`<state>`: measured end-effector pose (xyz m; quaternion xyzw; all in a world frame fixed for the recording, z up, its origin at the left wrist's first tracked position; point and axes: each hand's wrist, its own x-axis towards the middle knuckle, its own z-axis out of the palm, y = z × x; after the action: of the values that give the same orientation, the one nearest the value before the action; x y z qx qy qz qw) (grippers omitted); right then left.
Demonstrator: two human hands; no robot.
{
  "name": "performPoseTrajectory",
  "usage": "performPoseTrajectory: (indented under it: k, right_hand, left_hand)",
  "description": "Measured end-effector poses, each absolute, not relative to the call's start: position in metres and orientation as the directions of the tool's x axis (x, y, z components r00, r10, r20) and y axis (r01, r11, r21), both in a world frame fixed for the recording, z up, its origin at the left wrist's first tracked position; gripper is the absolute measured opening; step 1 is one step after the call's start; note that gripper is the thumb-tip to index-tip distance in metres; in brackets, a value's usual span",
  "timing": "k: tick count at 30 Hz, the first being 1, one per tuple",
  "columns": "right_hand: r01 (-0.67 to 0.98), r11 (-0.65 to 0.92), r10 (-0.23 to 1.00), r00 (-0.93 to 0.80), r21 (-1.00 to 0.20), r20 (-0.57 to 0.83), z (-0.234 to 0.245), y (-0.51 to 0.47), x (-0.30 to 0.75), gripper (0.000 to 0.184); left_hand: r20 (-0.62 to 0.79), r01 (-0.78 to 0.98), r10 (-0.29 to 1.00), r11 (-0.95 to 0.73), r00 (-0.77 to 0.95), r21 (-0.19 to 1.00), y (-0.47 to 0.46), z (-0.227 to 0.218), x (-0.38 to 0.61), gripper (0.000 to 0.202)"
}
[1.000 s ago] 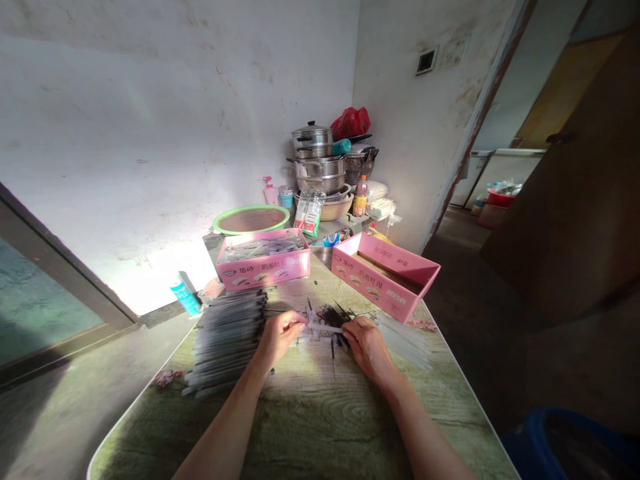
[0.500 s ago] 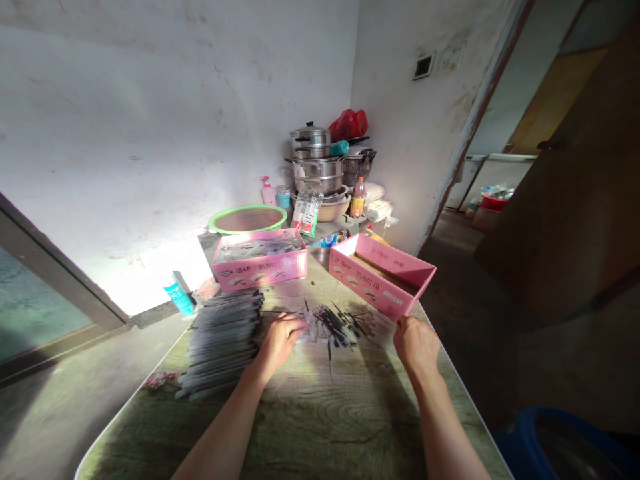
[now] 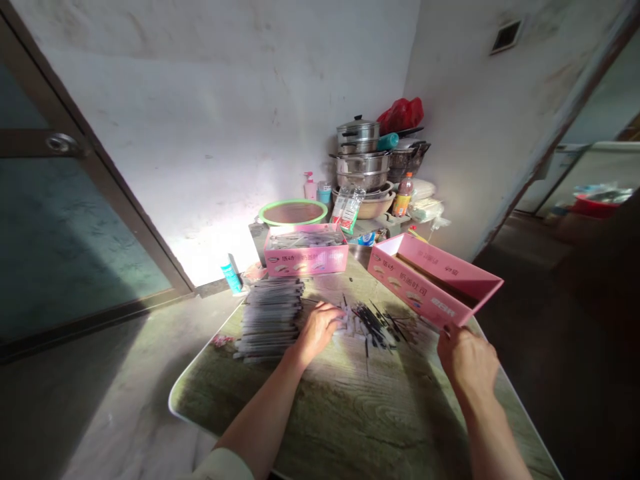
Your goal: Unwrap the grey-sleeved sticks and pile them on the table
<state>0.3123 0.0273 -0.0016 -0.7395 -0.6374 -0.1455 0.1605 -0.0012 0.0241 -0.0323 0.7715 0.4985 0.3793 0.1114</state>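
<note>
My left hand [image 3: 319, 328] rests on the table with bent fingertips drawn together at the left edge of a loose pile of thin dark and whitish sticks [image 3: 376, 325]. Whatever lies between those fingertips is too small to make out. My right hand [image 3: 469, 357] grips the near corner of a pink cardboard box [image 3: 425, 301], whose brown inner bottom shows. To the left of my left hand, a broad stack of thin greyish sticks [image 3: 273, 320] lies side by side. Behind that stack stands another pink box [image 3: 306, 262], filled with similar sticks.
A green-rimmed round tray [image 3: 267, 219], stacked steel pots [image 3: 361, 163] and an orange-capped bottle [image 3: 402, 195] stand behind the table [image 3: 345, 413]. A turquoise tube [image 3: 231, 277] is past the left edge. A glazed door [image 3: 90, 220] stands at left.
The view has swung left, so everything sits further right in the picture. My left hand stays by the loose pile; my right hand still has the box corner.
</note>
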Motion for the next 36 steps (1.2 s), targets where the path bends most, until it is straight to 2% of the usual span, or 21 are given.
performPoseTrajectory:
  k: [4,9,15,21,25,36]
  right_hand:
    - [0.995,0.053,0.841,0.0,-0.082,0.542,-0.007,0.026,0.285,0.029]
    - [0.967,0.23,0.823,-0.132,-0.111,0.553,-0.025,0.02,0.259,0.032]
    - [0.966,0.215,0.827,-0.104,-0.141,0.552,-0.029,0.02,0.261,0.032]
    - [0.967,0.196,0.854,-0.086,-0.163,0.513,-0.027,0.02,0.259,0.031]
    - [0.964,0.203,0.856,-0.091,-0.17,0.51,-0.028,0.02,0.258,0.031]
    - [0.971,0.166,0.872,-0.061,-0.175,0.486,-0.025,0.02,0.258,0.029]
  left_hand:
    - [0.502,0.679,0.85,-0.463,0.158,0.57,0.02,-0.03,-0.002,0.023]
    - [0.515,0.667,0.857,-0.398,0.024,0.63,0.015,-0.014,-0.01,0.02]
    - [0.495,0.701,0.854,-0.254,-0.161,0.667,-0.008,0.018,-0.063,0.015]
    - [0.356,0.741,0.882,-0.012,-0.309,0.672,-0.074,0.007,-0.147,0.02]
    - [0.265,0.731,0.927,0.013,-0.264,0.682,-0.102,-0.011,-0.17,0.019]
    - [0.281,0.805,0.953,-0.079,-0.111,0.588,-0.096,-0.022,-0.165,0.014]
